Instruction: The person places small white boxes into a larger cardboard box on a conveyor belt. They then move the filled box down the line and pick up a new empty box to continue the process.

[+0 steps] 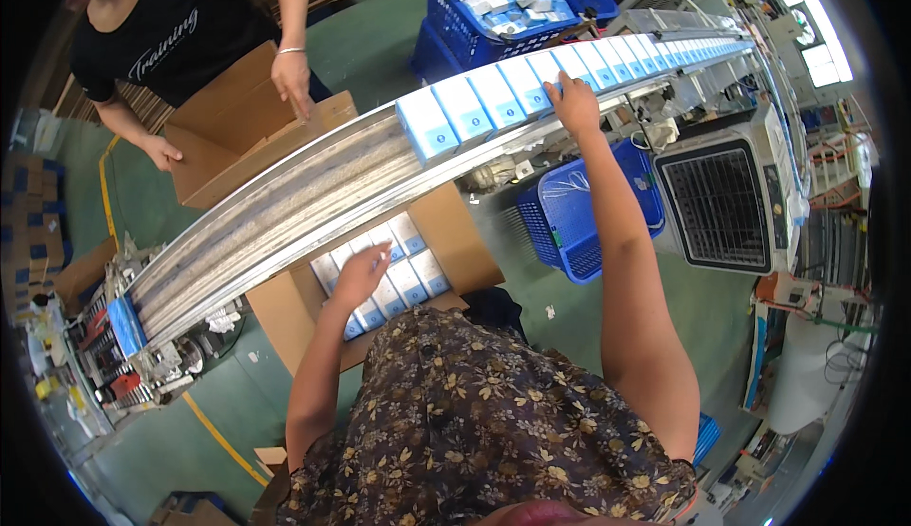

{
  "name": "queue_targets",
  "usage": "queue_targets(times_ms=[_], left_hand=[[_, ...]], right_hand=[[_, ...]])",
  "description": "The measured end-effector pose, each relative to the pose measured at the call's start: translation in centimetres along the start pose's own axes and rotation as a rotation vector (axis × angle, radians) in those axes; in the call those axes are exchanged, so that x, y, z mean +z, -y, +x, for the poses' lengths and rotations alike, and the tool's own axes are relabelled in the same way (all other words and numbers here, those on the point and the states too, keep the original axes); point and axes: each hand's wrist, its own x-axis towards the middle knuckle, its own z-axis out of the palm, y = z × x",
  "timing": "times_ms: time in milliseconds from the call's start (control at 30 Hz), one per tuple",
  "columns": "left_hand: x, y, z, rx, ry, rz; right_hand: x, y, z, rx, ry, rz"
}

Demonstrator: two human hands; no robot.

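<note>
My right hand [574,106] reaches over the conveyor with its fingers apart. Its fingertips touch the tops of the small white-and-blue boxes [524,87], which stand in a close row along the belt. Below the belt, in front of my body, an open cardboard carton [472,241] holds several rows of the same kind of packed boxes [427,272]. Over these hovers my left hand [361,274], fingers stretched out and nothing visible in them; it hides part of the rows.
The conveyor belt [285,177] curves from lower left to upper right. Across it, a co-worker's hands [292,80] hold another open carton [223,108]. A blue basket [569,232] stands right of my carton, beside an air cooler [716,203]. A blue crate [455,28] behind the belt holds loose boxes.
</note>
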Motion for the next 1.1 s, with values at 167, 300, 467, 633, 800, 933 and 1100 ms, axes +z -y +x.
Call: queue_targets(times_ms=[167, 300, 467, 633, 800, 933, 1100], left_hand=[[-6.2, -5.0, 5.8, 0.105, -0.544, -0.163], [-10.4, -3.5, 8.0, -0.196, -0.486, -0.107], [-12.1, -2.2, 4.2, -0.342, -0.594, 0.03], [-16.5, -3.8, -4.3, -0.082, -0.864, -0.036], [-14.3, -4.8, -14.6, 0.298, -1.243, 0.184], [-6.1, -0.9, -17.9, 0.405, -1.26, 0.046], [3.1, 10.5, -18.0, -0.215, -0.365, 0.197]], right_hand=[[-2.0, 6.0, 2.4, 0.156, 0.397, 0.154], [3.0, 10.2, -0.2, 0.071, 0.295, 0.523], [-0.1, 22.3, -4.8, 0.036, 0.361, 0.685], [-10.0, 27.1, -8.5, -0.062, 0.067, 0.805], [-15.2, 26.9, -18.5, -0.051, -0.224, 1.294], [-8.8, 26.6, -28.4, -0.073, -0.197, 0.742], [0.1, 22.1, -31.4, -0.475, 0.992, 0.044]])
